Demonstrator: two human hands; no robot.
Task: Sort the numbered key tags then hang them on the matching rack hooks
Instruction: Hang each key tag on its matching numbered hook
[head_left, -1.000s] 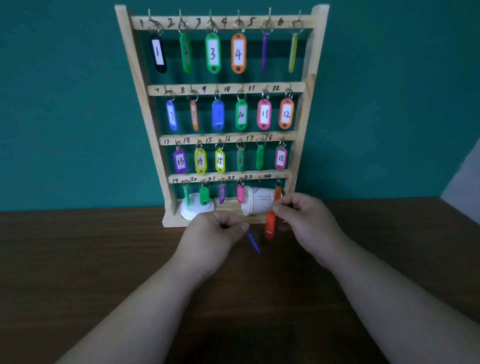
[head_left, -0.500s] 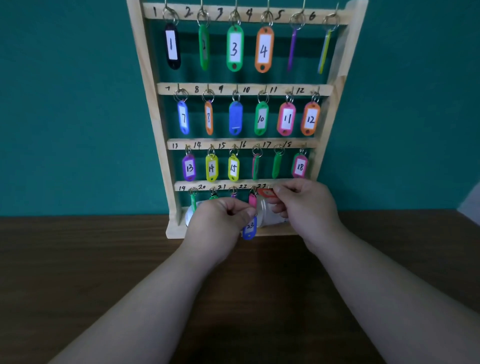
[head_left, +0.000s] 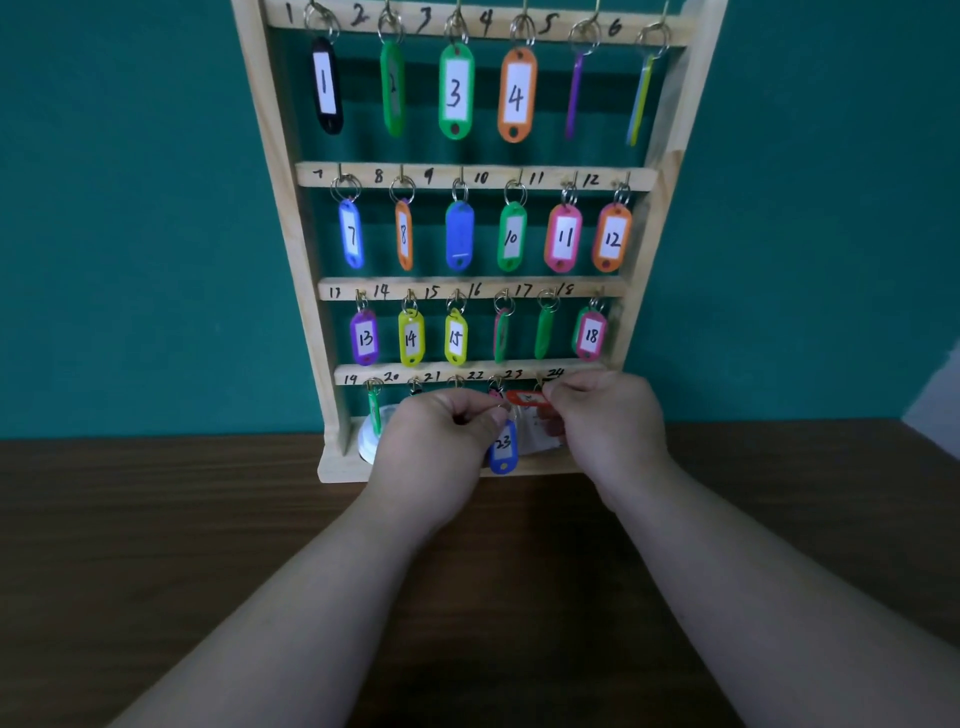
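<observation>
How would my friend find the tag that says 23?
Look at the wooden rack against the green wall, then down to its bottom row. There the left hand pinches the ring of a blue tag. It is the only blue one down there, marked 23.

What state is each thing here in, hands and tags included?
Left hand, pinching a key ring.
Blue tag 23, dangling from that ring, unhooked.
Right hand, pinching its tag at the bottom row.
Orange tag, held sideways; hooked or not, unclear.
Rack, upright, upper three rows full.
</observation>
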